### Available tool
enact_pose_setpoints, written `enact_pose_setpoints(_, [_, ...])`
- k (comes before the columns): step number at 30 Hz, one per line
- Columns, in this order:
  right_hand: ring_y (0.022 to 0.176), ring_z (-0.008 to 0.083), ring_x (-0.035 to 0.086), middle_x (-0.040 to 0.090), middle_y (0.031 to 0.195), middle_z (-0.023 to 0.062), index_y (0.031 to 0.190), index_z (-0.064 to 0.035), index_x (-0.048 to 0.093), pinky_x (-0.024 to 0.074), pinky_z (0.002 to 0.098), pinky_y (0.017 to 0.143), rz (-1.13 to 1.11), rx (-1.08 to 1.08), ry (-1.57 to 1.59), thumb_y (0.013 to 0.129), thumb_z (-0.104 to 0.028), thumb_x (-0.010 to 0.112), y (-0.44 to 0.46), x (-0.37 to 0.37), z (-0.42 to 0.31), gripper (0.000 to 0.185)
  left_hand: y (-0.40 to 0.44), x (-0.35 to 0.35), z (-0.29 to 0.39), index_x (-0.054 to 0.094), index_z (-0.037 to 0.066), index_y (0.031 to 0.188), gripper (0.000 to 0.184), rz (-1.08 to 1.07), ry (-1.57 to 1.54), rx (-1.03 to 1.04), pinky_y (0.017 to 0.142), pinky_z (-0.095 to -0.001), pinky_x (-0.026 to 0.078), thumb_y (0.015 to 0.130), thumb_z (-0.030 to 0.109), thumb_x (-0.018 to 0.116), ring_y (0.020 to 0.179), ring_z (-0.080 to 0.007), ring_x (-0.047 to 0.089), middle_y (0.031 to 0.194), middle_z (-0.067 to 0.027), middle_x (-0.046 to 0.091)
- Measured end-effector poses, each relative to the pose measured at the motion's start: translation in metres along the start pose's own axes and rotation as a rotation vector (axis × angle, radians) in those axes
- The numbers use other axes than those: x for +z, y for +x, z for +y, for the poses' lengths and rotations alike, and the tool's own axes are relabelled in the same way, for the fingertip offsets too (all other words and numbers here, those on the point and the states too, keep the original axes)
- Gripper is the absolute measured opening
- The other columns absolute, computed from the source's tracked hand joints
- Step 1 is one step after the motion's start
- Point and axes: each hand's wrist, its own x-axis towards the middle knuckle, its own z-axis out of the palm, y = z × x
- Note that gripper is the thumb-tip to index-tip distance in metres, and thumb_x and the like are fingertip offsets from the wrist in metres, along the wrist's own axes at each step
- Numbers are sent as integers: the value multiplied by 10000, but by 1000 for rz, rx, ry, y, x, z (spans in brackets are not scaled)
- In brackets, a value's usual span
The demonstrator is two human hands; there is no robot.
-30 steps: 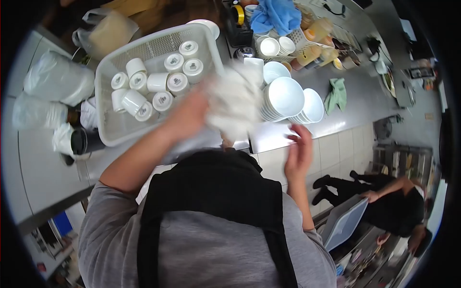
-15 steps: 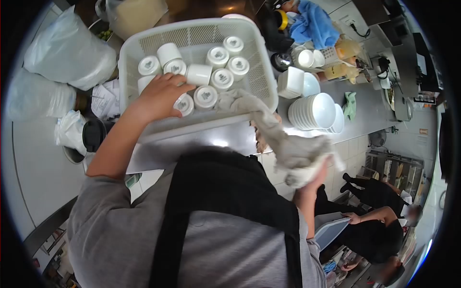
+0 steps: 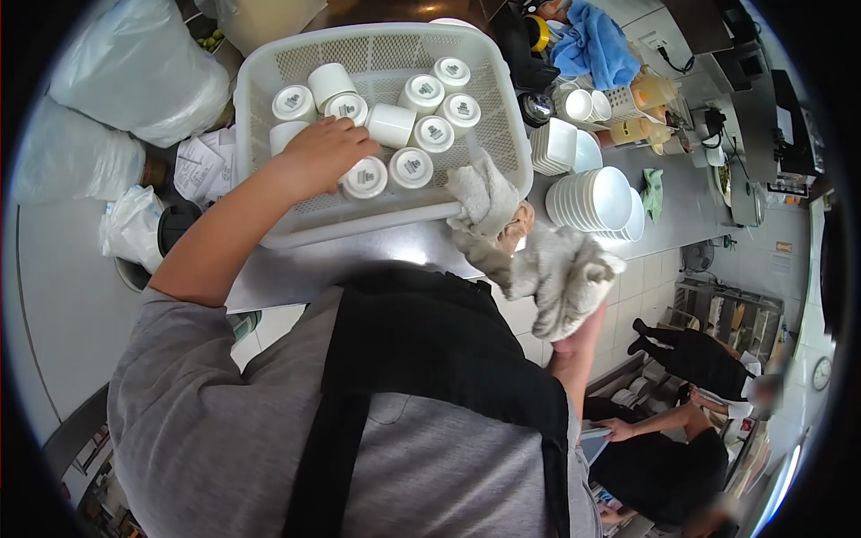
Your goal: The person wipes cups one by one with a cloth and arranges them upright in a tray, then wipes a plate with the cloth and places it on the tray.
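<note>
Several white cups (image 3: 412, 168) are in a white plastic basket (image 3: 386, 215) on the counter, most of them upside down with marks on their bases, a few lying on their sides. My left hand (image 3: 330, 154) reaches in from the left, its bent fingers and thumb around the side of a cup (image 3: 365, 179) near the front; the fingertips are partly hidden. My right hand (image 3: 581, 334), just off the counter's front edge, is closed on a bunched greyish-white cloth (image 3: 560, 278) that covers most of the fingers. One end of this cloth hangs over the basket's right front corner.
Stacked white bowls (image 3: 592, 199) and square dishes (image 3: 553, 145) stand right of the basket. Plastic bags (image 3: 134, 76) and paper slips (image 3: 199, 166) lie at left. A blue cloth (image 3: 592, 40) is at the back right. Two people in black (image 3: 664, 466) are at lower right.
The cloth in my right hand has moved up, and its end has gone from inside the basket onto the corner. My left fingers have drawn closer together; the view has shifted slightly.
</note>
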Motion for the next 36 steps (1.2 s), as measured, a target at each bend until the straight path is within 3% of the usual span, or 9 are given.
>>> enact_pose_setpoints(8, [1155,273,527,516,1280,125,1316,-35,433,444,409,988,-194,245,103,995,-412,345,10,17,40,503,-9,-29,5,506,93,1213,696,7,-24,-104,933,-382,447,579,28,785,1115,-276,516,1167,-89,538])
enact_pose_setpoints(10, [1177,277,508,497,1298,129,1313,-30,431,423,414,1013,-219,270,180,998,-394,350,11,31,40,488,-18,-38,5,484,87,1229,735,299,-388,-123,943,-357,449,566,36,799,1143,-293,506,1217,-116,522])
enact_pose_setpoints(14, [1070,209,544,529,1202,97,1248,-39,459,450,364,935,-377,37,91,965,-177,468,5,72,25,315,-21,-52,36,463,95,1240,760,392,-932,5,1008,-350,407,569,39,816,1190,-220,493,1264,-55,507])
enact_pose_setpoints(16, [997,158,543,537,1157,96,1181,-41,484,458,321,859,-430,-388,-341,915,-38,493,12,92,21,265,-18,-49,53,462,111,1244,754,367,-1134,27,1028,-371,390,585,40,821,1213,-192,470,1277,-24,491])
enact_pose_setpoints(23, [817,68,544,589,982,28,1009,-67,532,452,203,657,-395,-290,-418,843,48,558,30,124,1,204,0,-31,68,451,82,1263,791,540,-889,172,1003,-329,389,573,44,837,1184,-211,482,1279,-70,478])
enact_pose_setpoints(26, [880,125,590,603,997,34,1099,-69,498,473,262,777,-616,-266,-497,838,-15,621,11,141,35,293,-2,-25,74,439,68,1290,839,458,-1094,31,1002,-332,390,556,50,845,1170,-206,487,1262,-80,491])
enact_pose_setpoints(28, [962,256,593,611,1056,123,1170,-45,492,457,382,838,-740,-902,-1181,812,-101,674,2,136,43,406,-1,-28,72,462,64,1284,817,473,-1095,42,987,-344,405,566,113,849,1151,-231,509,1241,-99,520])
enact_pose_setpoints(30, [1001,277,579,614,1110,120,1155,-25,532,442,402,873,-909,-1097,-1563,754,-90,701,-5,134,28,439,-1,-31,69,484,60,1278,801,492,-1105,34,972,-356,419,577,176,854,1132,-256,532,1220,-118,548])
enact_pose_setpoints(36, [1163,332,489,545,1216,149,1086,-82,610,406,408,962,-962,-1367,-1416,677,-19,711,7,134,-5,426,4,-28,64,375,28,1363,943,172,-1553,264,1028,-335,370,588,232,874,1195,-199,483,1296,-85,475])
